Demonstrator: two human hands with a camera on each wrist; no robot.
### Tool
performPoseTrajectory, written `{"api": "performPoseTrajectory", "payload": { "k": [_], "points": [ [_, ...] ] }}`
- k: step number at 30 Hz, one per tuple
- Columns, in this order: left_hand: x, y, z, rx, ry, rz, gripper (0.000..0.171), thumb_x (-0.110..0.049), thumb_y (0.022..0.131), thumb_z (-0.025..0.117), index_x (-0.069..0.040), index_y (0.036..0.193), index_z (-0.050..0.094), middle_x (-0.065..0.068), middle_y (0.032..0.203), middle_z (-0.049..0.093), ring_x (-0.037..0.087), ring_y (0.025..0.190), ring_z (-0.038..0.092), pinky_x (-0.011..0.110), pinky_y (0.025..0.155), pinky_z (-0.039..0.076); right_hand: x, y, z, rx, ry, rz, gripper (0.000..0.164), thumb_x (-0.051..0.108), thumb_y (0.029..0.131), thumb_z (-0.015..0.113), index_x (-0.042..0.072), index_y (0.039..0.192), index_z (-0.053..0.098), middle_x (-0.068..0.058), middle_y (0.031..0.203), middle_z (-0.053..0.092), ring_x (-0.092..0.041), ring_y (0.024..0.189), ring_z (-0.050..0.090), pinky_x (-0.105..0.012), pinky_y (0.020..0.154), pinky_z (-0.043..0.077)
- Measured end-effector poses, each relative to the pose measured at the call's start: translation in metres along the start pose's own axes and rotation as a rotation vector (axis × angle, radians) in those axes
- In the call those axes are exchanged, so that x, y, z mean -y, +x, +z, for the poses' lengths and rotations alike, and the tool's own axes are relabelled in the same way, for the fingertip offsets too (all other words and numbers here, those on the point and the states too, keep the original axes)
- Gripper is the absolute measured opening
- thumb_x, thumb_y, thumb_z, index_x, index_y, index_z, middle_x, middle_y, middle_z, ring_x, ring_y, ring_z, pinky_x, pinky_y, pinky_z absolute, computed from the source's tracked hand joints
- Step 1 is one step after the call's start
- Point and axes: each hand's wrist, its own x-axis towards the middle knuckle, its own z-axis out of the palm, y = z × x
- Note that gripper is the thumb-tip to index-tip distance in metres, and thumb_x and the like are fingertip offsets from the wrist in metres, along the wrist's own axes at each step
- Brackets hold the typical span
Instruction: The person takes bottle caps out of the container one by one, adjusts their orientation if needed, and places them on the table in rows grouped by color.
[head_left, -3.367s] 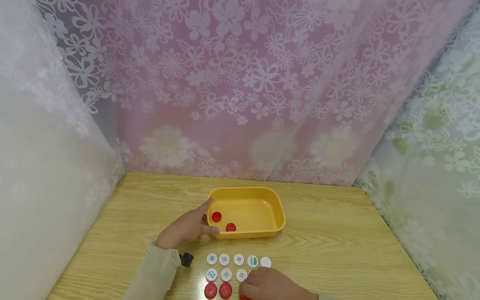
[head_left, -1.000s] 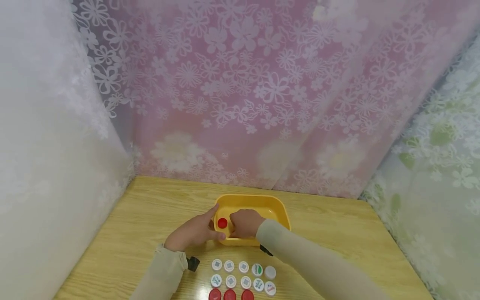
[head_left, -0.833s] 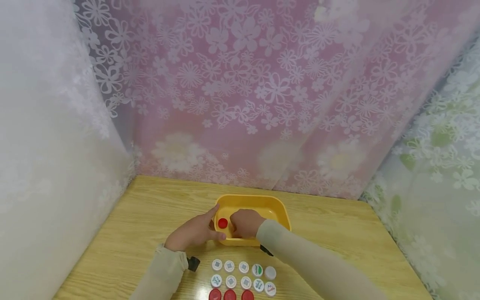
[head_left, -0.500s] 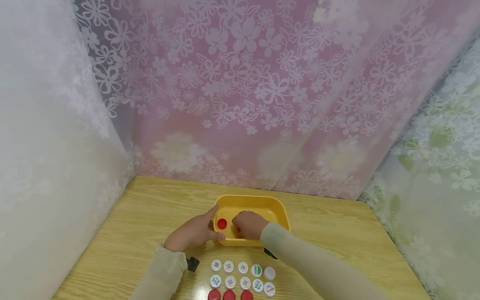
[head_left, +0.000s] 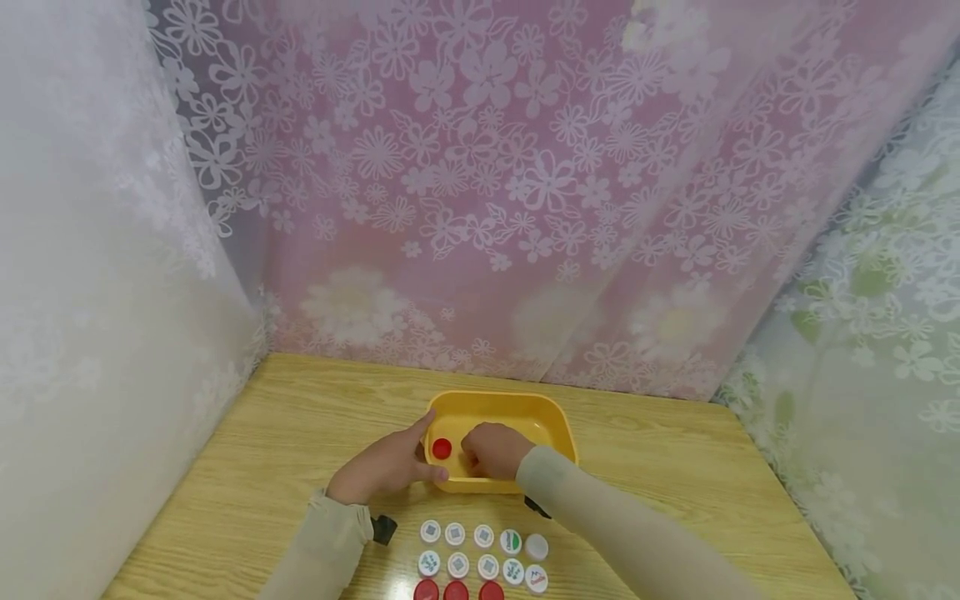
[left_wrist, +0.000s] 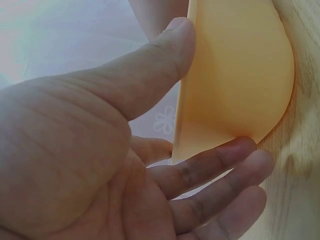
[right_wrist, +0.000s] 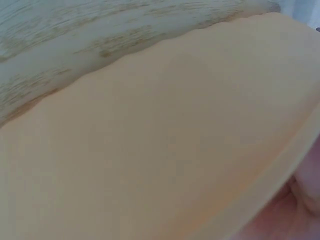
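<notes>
The left hand (head_left: 382,468) holds the left end of a yellow plastic bin (head_left: 555,414), thumb at the near rim and index finger further back along the side. In the left wrist view its other fingers lie along the bin's outer wall. Reaching into the bin, the right hand (head_left: 497,451) has its fingers bent down toward the floor of it; I cannot tell what they grip. A red bottle cap (head_left: 442,448) lies in the bin's left part, just left of the right hand. The right wrist view shows the bin's outer wall (right_wrist: 150,125), with part of the hand beyond the rim.
Two rows of white bottle caps (head_left: 458,566), several with printed tops, lie on the wooden table (head_left: 330,400) in front of the bin. Nearer still are three red bottle caps (head_left: 456,591). Flowered curtains (head_left: 465,250) hang at the back and sides.
The right hand has moved from the red caps on the table into the bin. One of the two red caps seen there earlier is now out of sight. The left hand keeps its hold.
</notes>
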Motion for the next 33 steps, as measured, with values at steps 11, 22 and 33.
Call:
{"api": "performPoseTrajectory", "payload": {
  "k": [11, 22, 33],
  "points": [
    [0.002, 0.000, 0.000, 0.017, -0.013, 0.011, 0.112, -0.056, 0.086, 0.078, -0.019, 0.168, 0.012, 0.000, 0.111, 0.064, 0.016, 0.095, 0.060, 0.044, 0.088, 0.051, 0.003, -0.002, -0.003, 0.011, 0.008, 0.021, 0.014, 0.019, 0.093, 0.078, 0.019, 0.082, 0.070, 0.009, 0.069, 0.056, -0.012, 0.068, 0.053, -0.025, 0.081, 0.052],
    [0.000, -0.001, 0.000, 0.003, 0.018, 0.005, 0.112, -0.059, 0.084, 0.078, -0.020, 0.168, 0.014, 0.002, 0.120, 0.065, 0.018, 0.104, 0.062, 0.049, 0.096, 0.049, -0.003, -0.001, 0.001, 0.014, 0.048, 0.026, 0.013, 0.021, 0.093, 0.079, 0.021, 0.083, 0.070, 0.010, 0.071, 0.058, -0.012, 0.071, 0.054, -0.027, 0.083, 0.052],
    [-0.002, 0.001, -0.002, -0.011, 0.015, -0.002, 0.113, -0.056, 0.084, 0.080, -0.019, 0.168, 0.014, 0.007, 0.123, 0.066, 0.022, 0.107, 0.062, 0.053, 0.100, 0.048, 0.003, -0.077, -0.018, -0.301, 0.073, -0.095, 0.028, 0.028, 0.090, 0.082, 0.015, 0.109, 0.067, 0.007, 0.093, 0.066, -0.008, 0.079, 0.057, -0.025, 0.079, 0.054]
  ]
}}
